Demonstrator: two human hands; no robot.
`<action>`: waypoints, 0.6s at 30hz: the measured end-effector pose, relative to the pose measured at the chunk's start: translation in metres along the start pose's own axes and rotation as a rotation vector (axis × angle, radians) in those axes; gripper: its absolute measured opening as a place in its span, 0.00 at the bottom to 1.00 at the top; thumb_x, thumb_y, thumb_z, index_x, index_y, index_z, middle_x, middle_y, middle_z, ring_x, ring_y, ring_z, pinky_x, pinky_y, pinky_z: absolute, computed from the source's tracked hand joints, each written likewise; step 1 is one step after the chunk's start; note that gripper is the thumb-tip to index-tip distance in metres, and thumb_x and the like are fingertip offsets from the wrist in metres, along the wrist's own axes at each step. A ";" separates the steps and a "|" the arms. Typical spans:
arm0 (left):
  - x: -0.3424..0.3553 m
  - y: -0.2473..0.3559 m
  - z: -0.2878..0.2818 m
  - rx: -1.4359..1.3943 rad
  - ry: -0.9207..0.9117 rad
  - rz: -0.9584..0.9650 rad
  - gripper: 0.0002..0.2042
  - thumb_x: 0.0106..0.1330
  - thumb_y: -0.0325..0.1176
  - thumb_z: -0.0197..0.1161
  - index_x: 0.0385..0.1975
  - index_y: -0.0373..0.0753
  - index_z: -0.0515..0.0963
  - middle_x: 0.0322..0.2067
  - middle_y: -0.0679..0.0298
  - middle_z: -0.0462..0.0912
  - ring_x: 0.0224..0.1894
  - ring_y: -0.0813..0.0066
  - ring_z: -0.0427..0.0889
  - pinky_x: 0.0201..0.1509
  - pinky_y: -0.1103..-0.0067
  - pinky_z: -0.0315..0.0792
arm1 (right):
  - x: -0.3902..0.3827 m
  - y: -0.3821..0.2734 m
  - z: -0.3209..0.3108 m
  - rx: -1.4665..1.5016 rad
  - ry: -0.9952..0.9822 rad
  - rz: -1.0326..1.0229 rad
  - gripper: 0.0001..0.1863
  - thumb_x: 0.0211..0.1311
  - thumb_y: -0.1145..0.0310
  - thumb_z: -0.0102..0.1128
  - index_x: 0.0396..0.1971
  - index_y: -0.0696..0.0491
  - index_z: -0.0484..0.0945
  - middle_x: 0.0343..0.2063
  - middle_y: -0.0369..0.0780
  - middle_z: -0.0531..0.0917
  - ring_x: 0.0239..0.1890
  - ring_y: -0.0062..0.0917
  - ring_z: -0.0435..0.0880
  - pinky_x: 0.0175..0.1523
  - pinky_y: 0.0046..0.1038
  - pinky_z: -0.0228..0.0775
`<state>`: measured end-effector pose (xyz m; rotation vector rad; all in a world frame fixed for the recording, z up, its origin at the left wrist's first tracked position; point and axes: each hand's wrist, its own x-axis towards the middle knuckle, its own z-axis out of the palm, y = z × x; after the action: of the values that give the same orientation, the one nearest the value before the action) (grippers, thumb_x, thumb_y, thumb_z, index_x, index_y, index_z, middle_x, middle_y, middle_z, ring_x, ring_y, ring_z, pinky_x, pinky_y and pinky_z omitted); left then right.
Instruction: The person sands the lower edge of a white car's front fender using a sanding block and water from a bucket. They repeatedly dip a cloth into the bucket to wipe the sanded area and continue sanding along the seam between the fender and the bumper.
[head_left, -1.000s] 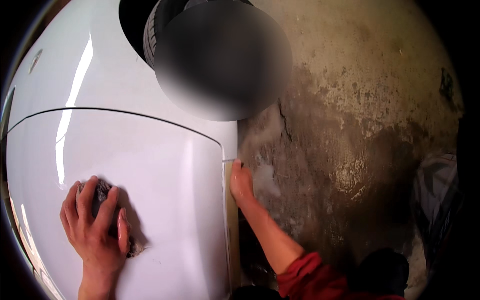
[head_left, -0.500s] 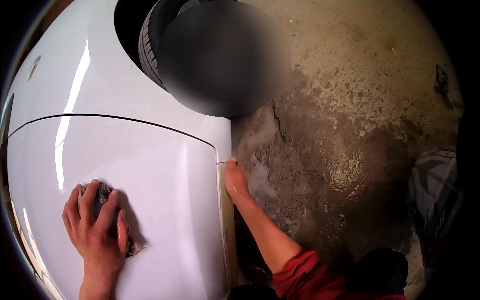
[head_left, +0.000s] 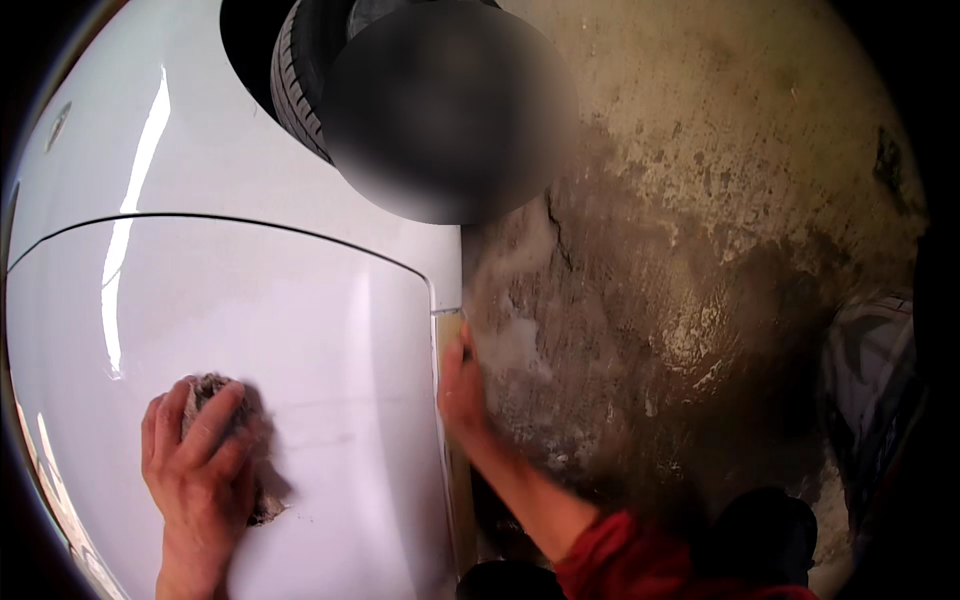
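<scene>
My left hand (head_left: pixel 195 470), fingers curled, grips a mottled grey, crumpled cloth or pad (head_left: pixel 265 500) against the glossy white door (head_left: pixel 320 350) of a car. My right hand (head_left: pixel 462 385), slightly blurred, is at the yellowish strip (head_left: pixel 455 500) along the door's right edge, fingers together; whatever they hold, if anything, is hidden. A dark panel seam curves across the car above both hands.
A tyre (head_left: pixel 295 80) sits in the wheel arch at top, partly under a blurred oval. The stained, wet-looking concrete floor (head_left: pixel 680 240) lies to the right, with a grey patterned fabric item (head_left: pixel 865 380) at the far right.
My left hand and the grey cloth have shifted slightly right and down. My right hand has moved a little down along the edge. The car appears slightly farther left in view.
</scene>
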<state>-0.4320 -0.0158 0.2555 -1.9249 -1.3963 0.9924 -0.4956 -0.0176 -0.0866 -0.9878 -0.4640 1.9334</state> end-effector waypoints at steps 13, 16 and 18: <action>0.003 0.007 -0.006 0.024 -0.040 -0.049 0.16 0.42 0.23 0.68 0.35 0.40 0.88 0.57 0.59 0.84 0.62 0.42 0.77 0.64 0.53 0.72 | -0.033 0.039 -0.006 -0.015 0.029 0.109 0.32 0.84 0.55 0.38 0.72 0.66 0.66 0.69 0.58 0.74 0.71 0.45 0.74 0.74 0.34 0.64; 0.005 0.011 -0.007 -0.025 -0.045 -0.039 0.17 0.41 0.23 0.68 0.35 0.39 0.87 0.57 0.57 0.84 0.61 0.42 0.77 0.64 0.55 0.72 | 0.016 -0.014 -0.021 0.005 -0.144 0.295 0.31 0.84 0.55 0.39 0.72 0.64 0.66 0.67 0.57 0.75 0.69 0.43 0.75 0.74 0.33 0.64; 0.004 0.013 -0.007 -0.031 -0.041 -0.048 0.17 0.40 0.24 0.69 0.35 0.39 0.87 0.56 0.57 0.84 0.60 0.42 0.77 0.63 0.56 0.72 | 0.030 -0.013 -0.023 0.059 -0.150 0.223 0.32 0.84 0.54 0.39 0.71 0.65 0.67 0.61 0.55 0.78 0.63 0.41 0.78 0.70 0.34 0.66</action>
<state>-0.4188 -0.0162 0.2485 -1.8945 -1.4824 0.9982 -0.4790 0.0129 -0.1062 -0.8904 -0.3923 2.2193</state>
